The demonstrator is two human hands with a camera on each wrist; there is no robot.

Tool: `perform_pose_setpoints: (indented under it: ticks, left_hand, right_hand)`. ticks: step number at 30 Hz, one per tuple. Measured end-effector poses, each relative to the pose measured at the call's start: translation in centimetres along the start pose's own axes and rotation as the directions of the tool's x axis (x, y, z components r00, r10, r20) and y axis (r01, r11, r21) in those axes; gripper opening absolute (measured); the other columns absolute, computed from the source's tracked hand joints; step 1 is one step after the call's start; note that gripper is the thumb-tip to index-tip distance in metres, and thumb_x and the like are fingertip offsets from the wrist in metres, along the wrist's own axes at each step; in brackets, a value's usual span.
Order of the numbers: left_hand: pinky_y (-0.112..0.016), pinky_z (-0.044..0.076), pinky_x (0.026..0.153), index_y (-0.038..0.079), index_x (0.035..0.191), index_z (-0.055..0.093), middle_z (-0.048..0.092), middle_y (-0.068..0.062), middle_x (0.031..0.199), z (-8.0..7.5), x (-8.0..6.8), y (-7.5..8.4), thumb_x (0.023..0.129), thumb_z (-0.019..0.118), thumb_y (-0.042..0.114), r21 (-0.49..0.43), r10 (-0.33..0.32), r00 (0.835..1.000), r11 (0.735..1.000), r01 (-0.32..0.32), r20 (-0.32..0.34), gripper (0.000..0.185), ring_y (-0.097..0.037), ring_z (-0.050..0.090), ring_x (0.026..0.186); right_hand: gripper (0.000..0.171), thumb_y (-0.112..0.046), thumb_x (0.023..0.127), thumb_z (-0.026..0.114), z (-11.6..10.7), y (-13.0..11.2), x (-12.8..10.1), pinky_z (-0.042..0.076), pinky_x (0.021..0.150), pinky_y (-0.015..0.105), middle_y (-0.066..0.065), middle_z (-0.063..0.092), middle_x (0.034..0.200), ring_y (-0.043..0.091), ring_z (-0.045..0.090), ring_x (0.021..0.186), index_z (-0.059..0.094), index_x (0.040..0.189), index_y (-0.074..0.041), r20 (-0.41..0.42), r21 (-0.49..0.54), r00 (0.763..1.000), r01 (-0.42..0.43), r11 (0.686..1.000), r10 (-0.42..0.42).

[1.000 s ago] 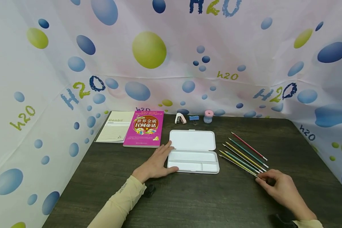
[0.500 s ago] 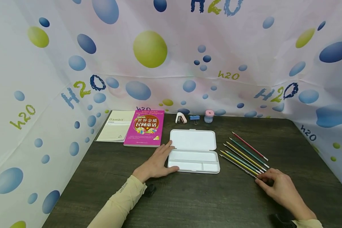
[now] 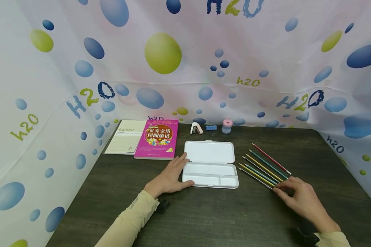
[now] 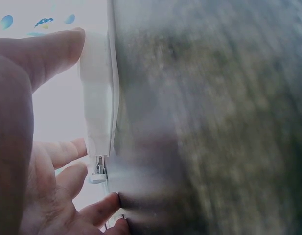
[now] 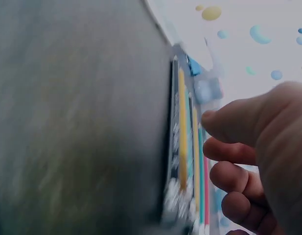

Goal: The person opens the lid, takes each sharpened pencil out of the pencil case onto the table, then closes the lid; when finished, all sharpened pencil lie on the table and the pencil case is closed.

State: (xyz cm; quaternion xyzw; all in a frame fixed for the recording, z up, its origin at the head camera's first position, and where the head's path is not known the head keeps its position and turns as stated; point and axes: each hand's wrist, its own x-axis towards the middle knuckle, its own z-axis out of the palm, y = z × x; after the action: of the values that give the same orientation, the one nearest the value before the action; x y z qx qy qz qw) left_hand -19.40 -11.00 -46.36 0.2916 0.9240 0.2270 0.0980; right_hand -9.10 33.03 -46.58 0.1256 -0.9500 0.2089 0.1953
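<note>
An open white pencil case lies flat in the middle of the dark table, its tray empty. My left hand rests flat on the table against the case's left end. Its thumb touches the tray's edge and its fingers lie by the hinge. To the right of the case, several coloured pencils lie side by side at a slant. My right hand lies over their near ends with its fingertips touching them. In the right wrist view the thumb reaches to the pencils. No pencil is lifted.
At the back left lie a cream notebook and a magenta book. A pink-white stapler, a blue binder clip and a pink-lidded jar stand along the back edge. A bubble-print curtain walls in three sides of the table.
My right hand has slid a little up and to the left, from the tips of the nearest pencils onto the near ends of more of them. The left hand has not moved.
</note>
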Motion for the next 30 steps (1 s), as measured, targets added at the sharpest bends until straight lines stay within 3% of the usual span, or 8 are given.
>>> perform_pose_setpoints:
  ticks: [5,11,18,24,30]
  left_hand:
    - [-0.050,0.013,0.122,0.009,0.155,0.031,0.011,-0.008,0.167,0.0,-0.2,0.1,0.087,0.065,0.061,-0.009,0.000,1.000,1.000,0.000,-0.002,0.093,-0.036,0.012,0.151]
    - [-0.050,0.013,0.122,0.009,0.154,0.031,0.011,-0.008,0.166,0.0,-0.1,0.0,0.087,0.065,0.061,-0.008,0.003,1.000,1.000,-0.003,-0.012,0.092,-0.036,0.013,0.150]
    - [-0.050,0.014,0.122,0.008,0.154,0.031,0.011,-0.008,0.167,0.2,0.0,-0.1,0.088,0.065,0.060,-0.001,0.012,1.000,1.000,-0.012,-0.006,0.091,-0.037,0.013,0.150]
    - [-0.048,0.012,0.122,0.009,0.155,0.030,0.009,-0.006,0.167,0.2,0.1,-0.1,0.087,0.065,0.061,0.006,-0.002,1.000,1.000,0.002,0.005,0.092,-0.036,0.013,0.150]
    - [-0.049,0.012,0.122,0.009,0.155,0.031,0.010,-0.007,0.167,0.1,0.0,-0.1,0.088,0.065,0.060,0.004,0.005,1.000,1.000,-0.005,-0.004,0.091,-0.037,0.014,0.150]
  right_hand:
    - [0.018,-0.012,0.077,0.085,0.6,-1.9,2.2,0.050,0.058,0.031,-0.020,0.059,0.081,0.005,0.059,0.070,0.075,0.084,-0.025,0.022,0.051,0.996,0.091,0.995,-0.092]
    - [0.012,-0.012,0.081,0.082,2.4,-4.8,5.4,0.052,0.062,0.032,-0.014,0.065,0.086,0.008,0.061,0.076,0.077,0.090,-0.018,0.083,0.120,0.979,0.174,0.977,-0.185]
    - [0.015,-0.014,0.084,0.080,5.1,-7.9,7.4,0.053,0.072,0.036,-0.005,0.070,0.096,0.011,0.058,0.087,0.078,0.099,-0.013,0.173,0.110,0.946,0.256,0.960,-0.273]
    - [0.014,-0.013,0.085,0.078,6.4,-8.9,8.2,0.047,0.068,0.031,-0.001,0.070,0.097,0.013,0.053,0.083,0.078,0.099,-0.010,0.266,0.058,0.927,0.258,0.964,-0.264]
    - [0.011,-0.010,0.082,0.079,6.8,-8.9,8.6,0.042,0.062,0.028,-0.003,0.065,0.084,0.011,0.049,0.074,0.079,0.093,-0.009,0.283,0.040,0.926,0.248,0.968,-0.249]
